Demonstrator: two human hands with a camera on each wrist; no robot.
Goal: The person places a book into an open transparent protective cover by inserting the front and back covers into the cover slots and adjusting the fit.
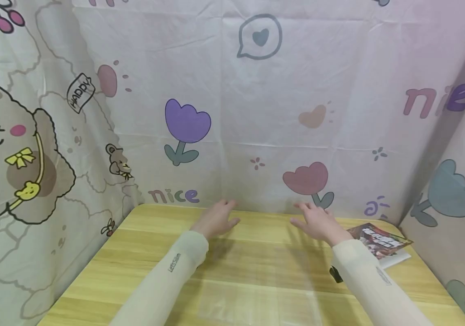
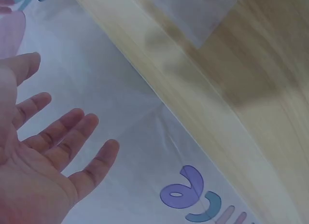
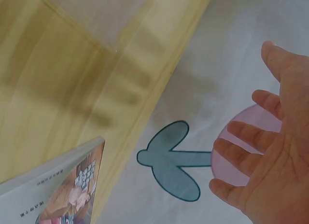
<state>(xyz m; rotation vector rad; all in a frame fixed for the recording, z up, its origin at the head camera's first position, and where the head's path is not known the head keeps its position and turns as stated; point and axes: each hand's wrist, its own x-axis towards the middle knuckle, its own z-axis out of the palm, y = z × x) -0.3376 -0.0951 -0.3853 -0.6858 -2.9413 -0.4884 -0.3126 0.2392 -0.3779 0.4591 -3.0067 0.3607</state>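
Found both hands open and empty, well apart, with thumbs facing inward. Noted left hand (image 1: 215, 219) with fingers spread and nearly straight, palm showing in the left wrist view. Noted right hand (image 1: 318, 222) likewise spread, fingers slightly bent, palm showing in the right wrist view. Observed both near the far edge of the desk (image 1: 110, 253), with shadows thrown on its wood-grain top. Located sheet (image 1: 256, 294), clear and flat, on the desk between the forearms, closer to the camera than the hands and apart from both; cannot trace its full outline. Located book (image 1: 383, 242) on the desk to the right of the right hand, near the wrist, partly hidden by right sleeve (image 1: 362, 265); recorded pictured cover and a white part. Located black item (image 1: 336, 274) on the desk short of the right hand, partly hidden by the same sleeve; cannot identify. Recorded cloth (image 1: 248, 90) hanging beyond the hands and to either side, with purple flower (image 1: 187, 123) printed beyond the left hand and red flower (image 1: 307, 179) beyond the right.
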